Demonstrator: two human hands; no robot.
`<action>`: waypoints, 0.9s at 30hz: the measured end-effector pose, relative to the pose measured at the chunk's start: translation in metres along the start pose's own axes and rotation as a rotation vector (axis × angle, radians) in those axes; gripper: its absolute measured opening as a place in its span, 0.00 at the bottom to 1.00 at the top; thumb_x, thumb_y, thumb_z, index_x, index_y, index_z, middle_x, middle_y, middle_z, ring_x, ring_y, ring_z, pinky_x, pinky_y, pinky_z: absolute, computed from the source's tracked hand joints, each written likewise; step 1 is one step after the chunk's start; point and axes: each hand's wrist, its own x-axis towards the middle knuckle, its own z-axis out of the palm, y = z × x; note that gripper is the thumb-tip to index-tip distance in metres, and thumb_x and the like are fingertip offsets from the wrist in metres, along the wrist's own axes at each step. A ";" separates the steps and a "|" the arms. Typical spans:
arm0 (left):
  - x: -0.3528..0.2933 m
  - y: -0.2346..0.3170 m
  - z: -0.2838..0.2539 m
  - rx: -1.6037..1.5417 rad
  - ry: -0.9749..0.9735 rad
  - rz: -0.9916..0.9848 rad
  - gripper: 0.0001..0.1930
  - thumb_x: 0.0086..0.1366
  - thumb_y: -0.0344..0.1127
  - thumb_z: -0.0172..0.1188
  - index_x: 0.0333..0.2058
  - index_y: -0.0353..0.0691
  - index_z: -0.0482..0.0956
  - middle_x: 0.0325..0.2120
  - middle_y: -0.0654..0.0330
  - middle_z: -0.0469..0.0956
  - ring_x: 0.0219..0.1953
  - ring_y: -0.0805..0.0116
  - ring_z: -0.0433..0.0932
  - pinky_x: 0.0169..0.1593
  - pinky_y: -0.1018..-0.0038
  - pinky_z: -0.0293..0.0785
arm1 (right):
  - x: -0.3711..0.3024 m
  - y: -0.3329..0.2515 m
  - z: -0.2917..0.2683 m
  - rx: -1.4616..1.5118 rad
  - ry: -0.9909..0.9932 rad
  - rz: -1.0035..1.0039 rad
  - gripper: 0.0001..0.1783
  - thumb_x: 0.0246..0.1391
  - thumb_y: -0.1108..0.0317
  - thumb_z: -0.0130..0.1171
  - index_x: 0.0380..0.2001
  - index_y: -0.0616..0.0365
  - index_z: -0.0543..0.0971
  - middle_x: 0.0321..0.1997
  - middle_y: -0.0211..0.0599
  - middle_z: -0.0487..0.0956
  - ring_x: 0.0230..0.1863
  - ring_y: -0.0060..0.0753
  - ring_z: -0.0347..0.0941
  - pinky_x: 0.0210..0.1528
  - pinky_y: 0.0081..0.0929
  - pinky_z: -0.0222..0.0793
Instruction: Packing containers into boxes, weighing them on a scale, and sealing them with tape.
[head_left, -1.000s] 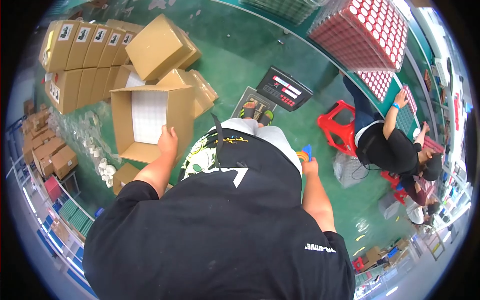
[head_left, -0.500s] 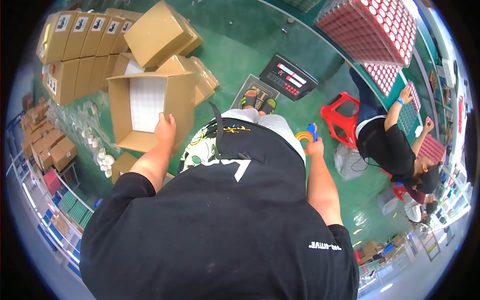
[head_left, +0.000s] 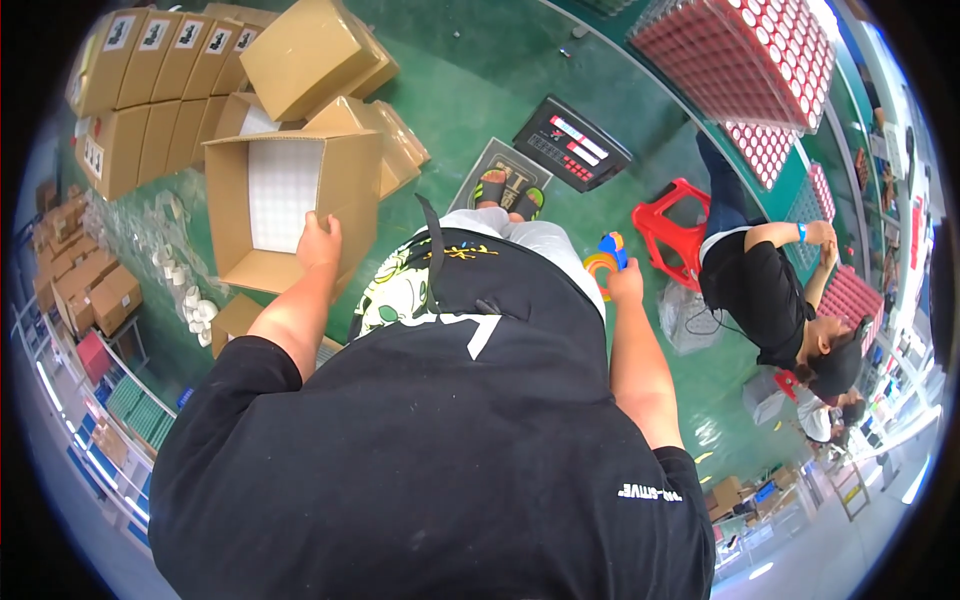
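Since a second ago, the co-worker's hands point(head_left: 822, 235) have come together beyond the worktop's near edge, and the tape dispenser point(head_left: 613, 246), blue with an orange ring, has swung further out from the wearer's pale shorts point(head_left: 560, 245). From where I stand, the right hand point(head_left: 626, 283) is closed around that dispenser, holding it beside the right thigh, well apart from the carton.

On the other side, the left hand point(head_left: 319, 243) stays clamped on the open carton point(head_left: 348, 185), thumb and fingers on either side of the rim at its lower right corner. That carton opens toward the wearer, a white lining point(head_left: 284, 190) showing inside; I cannot tell what it rests on. Just behind its far edge lies a heap of brown boxes point(head_left: 308, 62), the top one tilted, and to the left sealed cartons point(head_left: 150, 62) stand in two tiers.

Between the wearer's hands, further off, sandals point(head_left: 490, 188) overlap the near edge of a floor scale's plate, with its black keypad panel point(head_left: 570, 143) at the far right. Over by the worktop point(head_left: 612, 24), a red stool point(head_left: 655, 222) stands near the long side, and stacked trays point(head_left: 735, 62) of red, white-topped pieces sit along that edge.
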 end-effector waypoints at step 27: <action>0.000 0.006 -0.002 0.026 -0.017 -0.018 0.18 0.58 0.48 0.50 0.42 0.43 0.67 0.32 0.49 0.78 0.33 0.47 0.77 0.36 0.56 0.72 | 0.001 -0.004 0.001 0.006 0.003 0.050 0.20 0.40 0.71 0.55 0.41 0.60 0.69 0.39 0.51 0.77 0.44 0.52 0.73 0.45 0.40 0.68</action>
